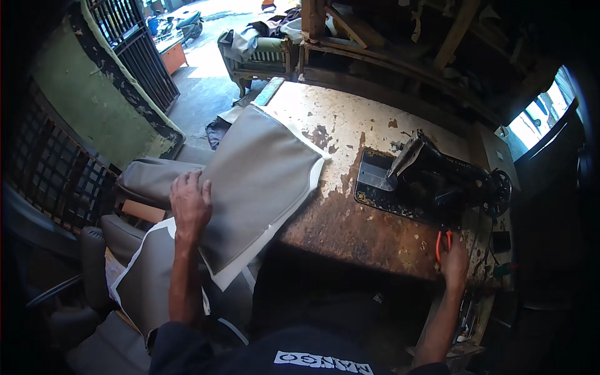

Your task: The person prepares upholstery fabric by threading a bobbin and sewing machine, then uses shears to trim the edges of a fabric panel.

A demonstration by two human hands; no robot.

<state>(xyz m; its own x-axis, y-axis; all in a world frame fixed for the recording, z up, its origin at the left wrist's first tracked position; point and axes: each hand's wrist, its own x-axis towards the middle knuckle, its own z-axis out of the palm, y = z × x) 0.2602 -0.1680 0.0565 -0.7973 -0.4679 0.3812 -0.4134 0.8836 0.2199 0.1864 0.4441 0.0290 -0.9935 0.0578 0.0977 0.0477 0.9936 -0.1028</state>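
Observation:
A large grey-brown leather-like panel (262,169) with white-backed edges lies over the left part of the worktable and hangs off its side. My left hand (192,203) rests on its left edge, fingers laid out over the material. At the table's front right, my right hand (455,259) is closed around one end of a small tool with two orange handles (439,245). The handles stick out beyond the fingers, while its other end is hidden. Just beyond that hand, a black sewing machine (437,178) stands on the table.
The worn wooden worktable (369,240) has peeling paint. More grey-brown pieces (150,269) are piled at my left, near a metal lattice (53,153). A cloth-laden chair (262,53) stands past the far edge. Wooden framing (387,59) rises behind the table.

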